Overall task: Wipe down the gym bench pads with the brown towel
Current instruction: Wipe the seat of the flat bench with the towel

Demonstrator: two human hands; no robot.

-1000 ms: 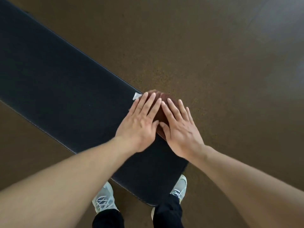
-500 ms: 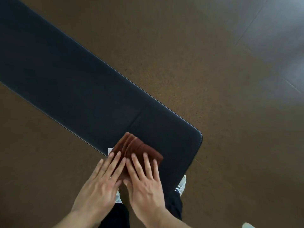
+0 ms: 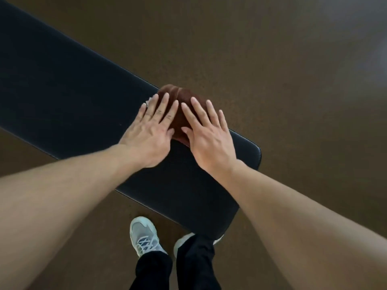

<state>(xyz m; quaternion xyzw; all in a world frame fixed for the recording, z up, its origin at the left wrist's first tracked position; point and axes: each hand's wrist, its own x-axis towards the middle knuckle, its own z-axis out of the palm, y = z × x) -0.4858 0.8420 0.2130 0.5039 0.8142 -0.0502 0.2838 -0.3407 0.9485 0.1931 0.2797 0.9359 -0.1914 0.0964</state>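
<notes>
Both bare forearms reach forward and converge, the 2 hands lying side by side, palms down. The left hand (image 3: pixel 148 130) and right hand (image 3: pixel 209 135) have straight, slightly spread fingers, the thumbs nearly touching.

A gym: black padded bench (image 3: pixel 73 84) on speckled brown floor (image 3: pixel 272 70)

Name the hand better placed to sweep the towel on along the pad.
Left, probably. The left hand lies flat on the towel toward the pad's long unwiped stretch; the right hand sits nearer its end.
</notes>
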